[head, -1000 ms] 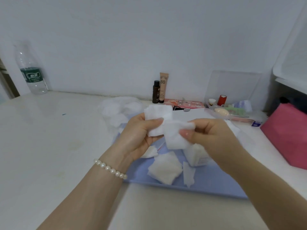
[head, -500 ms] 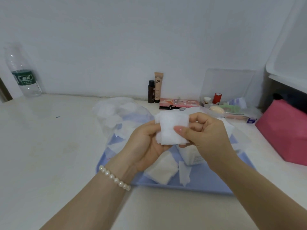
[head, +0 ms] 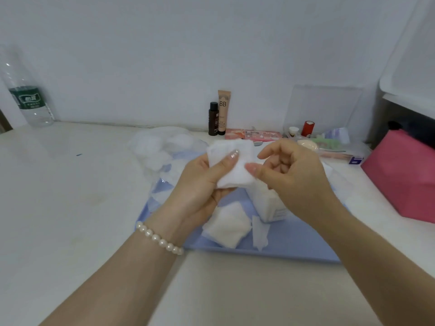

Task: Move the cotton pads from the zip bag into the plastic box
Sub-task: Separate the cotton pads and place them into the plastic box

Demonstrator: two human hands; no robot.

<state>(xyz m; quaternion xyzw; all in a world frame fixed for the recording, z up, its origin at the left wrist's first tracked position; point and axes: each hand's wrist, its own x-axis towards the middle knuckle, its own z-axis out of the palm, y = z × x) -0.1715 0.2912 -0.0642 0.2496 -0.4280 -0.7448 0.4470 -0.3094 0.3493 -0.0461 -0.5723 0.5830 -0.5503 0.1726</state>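
Over the pale table (head: 70, 208) against a white wall (head: 164, 43), I see my left hand (head: 200, 184) pinching cotton pads (head: 231, 165) above the blue mat (head: 294, 241); my right hand (head: 289, 175) hangs loosely curled beside them.

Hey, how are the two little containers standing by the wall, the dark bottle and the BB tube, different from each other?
The dark bottle is brown with a black cap; the BB tube is beige with printed letters. The bottle is shorter, the tube taller. Both stand upright, side by side against the wall.
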